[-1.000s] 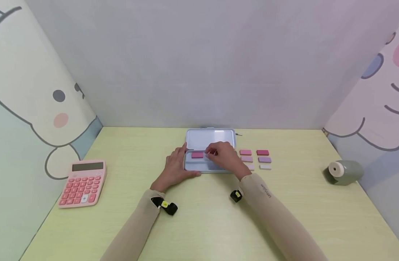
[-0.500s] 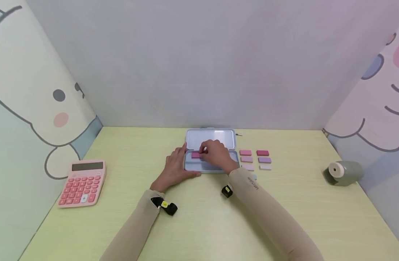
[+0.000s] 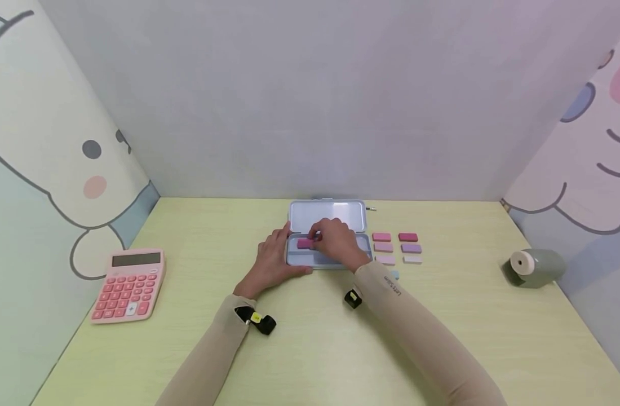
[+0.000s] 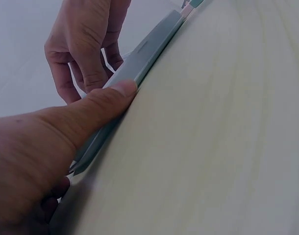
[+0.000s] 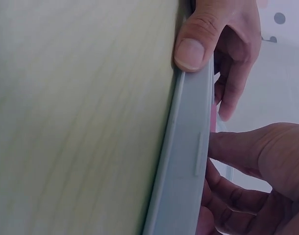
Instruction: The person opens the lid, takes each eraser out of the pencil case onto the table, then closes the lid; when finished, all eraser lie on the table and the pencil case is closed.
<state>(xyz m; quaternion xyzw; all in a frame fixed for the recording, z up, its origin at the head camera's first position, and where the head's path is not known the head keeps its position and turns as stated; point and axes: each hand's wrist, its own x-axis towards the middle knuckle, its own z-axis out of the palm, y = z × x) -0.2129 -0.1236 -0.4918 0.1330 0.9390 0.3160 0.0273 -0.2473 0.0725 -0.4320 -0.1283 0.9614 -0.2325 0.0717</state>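
A flat pale-blue hinged case [image 3: 324,260] lies with its lid [image 3: 324,216] raised toward the wall; a ridge divides its tray lengthwise. My left hand [image 3: 271,260] grips its left end, thumb along the front wall and fingers toward the back corner. In the left wrist view the thumb [image 4: 103,104] presses that wall. A magenta block [image 3: 304,243] lies in the back compartment's left part. My right hand [image 3: 333,239] reaches into the case, curled fingers pinching at the block's right end. Those fingertips are partly hidden; in the right wrist view its thumb [image 5: 237,149] points over the rim.
Right of the case, small blocks lie in two columns, among them a crimson block [image 3: 408,237], a purple block [image 3: 411,248] and a light-blue block [image 3: 395,274] by the right sleeve. A pink calculator [image 3: 128,286] lies far left, a grey-green device [image 3: 535,268] far right.
My right hand has moved left inside the case to the magenta block, which has shifted slightly toward the front. The left hand has stayed in place.
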